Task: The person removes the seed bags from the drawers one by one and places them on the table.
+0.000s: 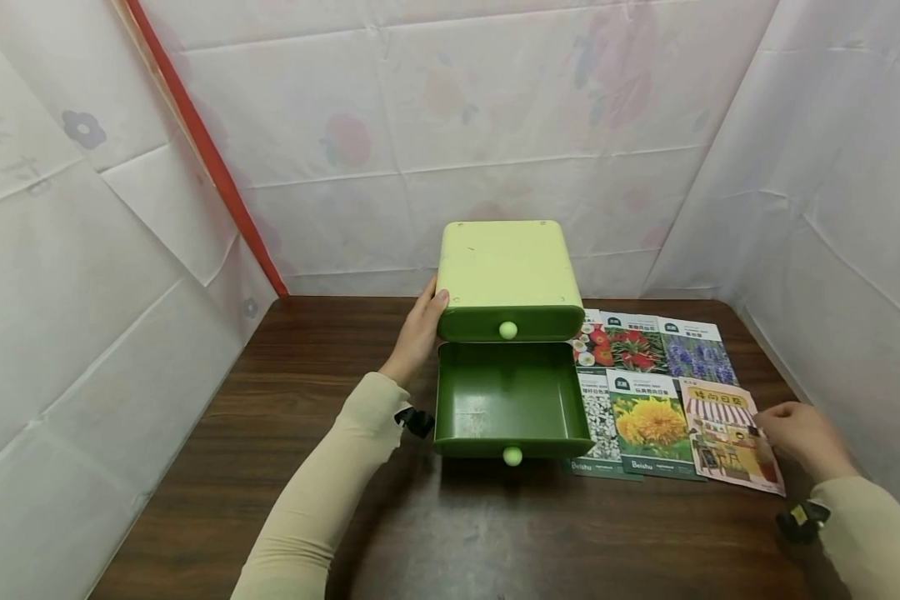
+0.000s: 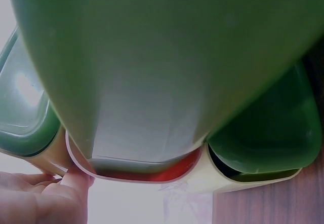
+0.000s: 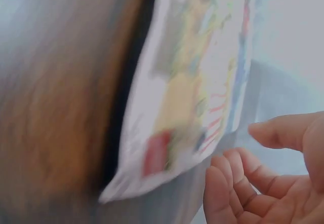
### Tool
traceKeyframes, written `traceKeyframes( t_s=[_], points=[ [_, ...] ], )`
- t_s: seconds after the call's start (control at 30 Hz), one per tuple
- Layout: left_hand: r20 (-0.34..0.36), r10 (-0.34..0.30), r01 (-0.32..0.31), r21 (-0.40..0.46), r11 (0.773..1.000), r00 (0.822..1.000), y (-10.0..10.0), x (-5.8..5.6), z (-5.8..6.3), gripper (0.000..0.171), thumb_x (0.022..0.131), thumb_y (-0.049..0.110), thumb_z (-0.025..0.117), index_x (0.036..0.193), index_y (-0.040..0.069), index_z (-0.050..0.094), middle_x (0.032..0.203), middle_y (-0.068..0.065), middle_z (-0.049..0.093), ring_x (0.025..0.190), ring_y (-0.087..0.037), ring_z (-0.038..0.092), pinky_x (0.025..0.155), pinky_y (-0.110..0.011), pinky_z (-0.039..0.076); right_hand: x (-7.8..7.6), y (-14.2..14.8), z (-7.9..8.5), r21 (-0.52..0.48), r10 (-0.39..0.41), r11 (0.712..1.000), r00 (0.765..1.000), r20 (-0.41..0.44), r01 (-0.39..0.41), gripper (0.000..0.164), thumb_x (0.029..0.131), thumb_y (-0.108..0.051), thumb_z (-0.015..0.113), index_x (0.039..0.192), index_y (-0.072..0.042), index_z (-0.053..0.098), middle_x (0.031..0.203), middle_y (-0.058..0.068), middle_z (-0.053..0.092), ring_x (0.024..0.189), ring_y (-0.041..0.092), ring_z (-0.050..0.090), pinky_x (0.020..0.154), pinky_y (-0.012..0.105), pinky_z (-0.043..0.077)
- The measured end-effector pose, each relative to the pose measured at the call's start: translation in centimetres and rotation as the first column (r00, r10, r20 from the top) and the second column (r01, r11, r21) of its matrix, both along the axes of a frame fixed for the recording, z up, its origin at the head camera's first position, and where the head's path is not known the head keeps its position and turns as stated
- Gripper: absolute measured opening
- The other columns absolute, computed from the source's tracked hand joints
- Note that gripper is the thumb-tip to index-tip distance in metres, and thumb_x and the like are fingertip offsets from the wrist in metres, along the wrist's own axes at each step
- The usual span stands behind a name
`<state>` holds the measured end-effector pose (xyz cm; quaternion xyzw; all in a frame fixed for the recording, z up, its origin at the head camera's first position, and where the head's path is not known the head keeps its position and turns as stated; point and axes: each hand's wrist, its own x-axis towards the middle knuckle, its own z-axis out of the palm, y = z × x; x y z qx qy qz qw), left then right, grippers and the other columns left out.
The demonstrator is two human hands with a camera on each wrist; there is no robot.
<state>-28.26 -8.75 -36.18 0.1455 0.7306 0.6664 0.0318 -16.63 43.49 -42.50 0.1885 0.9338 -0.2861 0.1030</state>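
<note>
A pale yellow cabinet (image 1: 506,262) with green drawers stands on the table. Its lower drawer (image 1: 512,392) is pulled out, and the bare green inside shows. My left hand (image 1: 420,321) rests against the cabinet's left side, thumb at the front corner; in the left wrist view its fingers lie along the body beside the pulled-out drawer (image 2: 147,82). My right hand (image 1: 802,437) is at the right edge of a pink seed packet (image 1: 731,433) with a striped awning picture. In the right wrist view, thumb and bent fingers stand apart, fingertips right at the packet's edge (image 3: 157,178).
Several flower seed packets lie right of the cabinet, among them one with a yellow flower (image 1: 654,425) and one with purple flowers (image 1: 696,350). Some tuck behind the drawer's side. White sheets (image 1: 495,125) wall the dark wooden table (image 1: 315,350) behind and at both sides.
</note>
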Motion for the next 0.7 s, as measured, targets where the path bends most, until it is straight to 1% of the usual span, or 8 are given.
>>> traceKeyframes(
  t_s=[0.03, 0.17, 0.23, 0.3, 0.4, 0.5, 0.6, 0.7],
  points=[
    [0.003, 0.0, 0.0, 0.001, 1.0, 1.0, 0.0, 0.0, 0.0, 0.065, 0.091, 0.06, 0.036, 0.146, 0.036, 0.011, 0.152, 0.011, 0.011, 0.137, -0.017, 0.022, 0.105, -0.049, 0.029, -0.2, -0.2, 0.0, -0.013, -0.005, 1.0, 1.0, -0.018, 0.004, 0.055, 0.09, -0.038, 0.047, 0.107, 0.014, 0.051, 0.088, 0.021, 0.058, 0.074, 0.026, 0.056, 0.055, 0.031, 0.044],
    [0.009, -0.019, 0.019, 0.01, 1.0, 1.0, -0.1, 0.3, 0.3, 0.066, 0.094, 0.055, 0.035, 0.148, 0.03, 0.008, 0.153, 0.006, 0.009, 0.137, -0.021, 0.023, 0.105, -0.05, 0.029, -1.3, -1.7, -0.5, -0.11, -0.029, 0.994, 0.992, -0.125, 0.015, 0.058, 0.092, -0.045, 0.044, 0.113, 0.009, 0.049, 0.088, 0.015, 0.06, 0.071, 0.019, 0.058, 0.056, 0.038, 0.049],
    [0.009, -0.03, 0.03, 0.013, 0.999, 0.999, 0.0, 0.7, 0.9, 0.065, 0.096, 0.051, 0.034, 0.149, 0.027, 0.007, 0.154, 0.003, 0.009, 0.136, -0.023, 0.025, 0.104, -0.051, 0.031, -1.6, -3.0, -0.1, -0.163, -0.013, 0.987, 0.983, -0.183, -0.017, 0.06, 0.093, -0.048, 0.043, 0.115, 0.007, 0.049, 0.091, 0.017, 0.062, 0.07, 0.015, 0.06, 0.059, 0.04, 0.052],
    [0.015, -0.032, 0.032, 0.005, 0.999, 0.999, 0.0, 1.1, 1.4, 0.064, 0.097, 0.049, 0.034, 0.149, 0.026, 0.007, 0.154, 0.003, 0.009, 0.135, -0.023, 0.027, 0.103, -0.05, 0.032, -1.7, -4.5, 0.7, -0.206, 0.025, 0.976, 0.971, -0.236, -0.075, 0.061, 0.094, -0.049, 0.042, 0.118, 0.007, 0.049, 0.098, 0.02, 0.062, 0.072, 0.011, 0.062, 0.063, 0.04, 0.053],
    [0.024, -0.023, 0.024, -0.022, 0.999, 0.999, 0.0, 1.7, 2.1, 0.063, 0.097, 0.05, 0.033, 0.149, 0.027, 0.007, 0.154, 0.004, 0.01, 0.135, -0.021, 0.027, 0.104, -0.047, 0.032, -1.6, -6.8, 2.6, -0.251, 0.089, 0.953, 0.949, -0.303, -0.169, 0.06, 0.095, -0.047, 0.041, 0.12, 0.007, 0.048, 0.106, 0.025, 0.059, 0.077, 0.005, 0.062, 0.066, 0.032, 0.054],
    [0.029, -0.018, 0.019, -0.032, 0.999, 0.999, 0.1, 1.9, 2.3, 0.064, 0.096, 0.051, 0.033, 0.149, 0.027, 0.007, 0.154, 0.005, 0.009, 0.136, -0.019, 0.026, 0.105, -0.047, 0.03, -1.5, -8.9, 4.1, -0.26, 0.127, 0.938, 0.926, -0.356, -0.229, 0.055, 0.095, -0.045, 0.043, 0.117, 0.004, 0.05, 0.103, 0.019, 0.06, 0.077, 0.0, 0.061, 0.066, 0.024, 0.053],
    [0.03, -0.028, 0.028, -0.012, 1.0, 0.999, 0.1, 1.9, 2.4, 0.064, 0.097, 0.05, 0.033, 0.149, 0.025, 0.006, 0.154, 0.004, 0.009, 0.134, -0.021, 0.029, 0.104, -0.048, 0.032, -1.3, -10.9, 5.4, -0.249, 0.163, 0.929, 0.907, -0.389, -0.274, 0.05, 0.095, -0.044, 0.044, 0.114, 0.001, 0.053, 0.099, 0.011, 0.061, 0.077, 0.001, 0.061, 0.065, 0.022, 0.052],
    [0.026, -0.039, 0.039, 0.008, 0.999, 0.999, 0.1, 1.9, 2.4, 0.063, 0.097, 0.048, 0.033, 0.149, 0.024, 0.006, 0.154, 0.003, 0.009, 0.133, -0.023, 0.032, 0.102, -0.048, 0.034, -1.1, -12.9, 6.4, -0.247, 0.202, 0.912, 0.883, -0.424, -0.327, 0.044, 0.096, -0.041, 0.044, 0.112, -0.001, 0.054, 0.101, 0.013, 0.061, 0.081, 0.004, 0.062, 0.066, 0.022, 0.053]
  ],
)
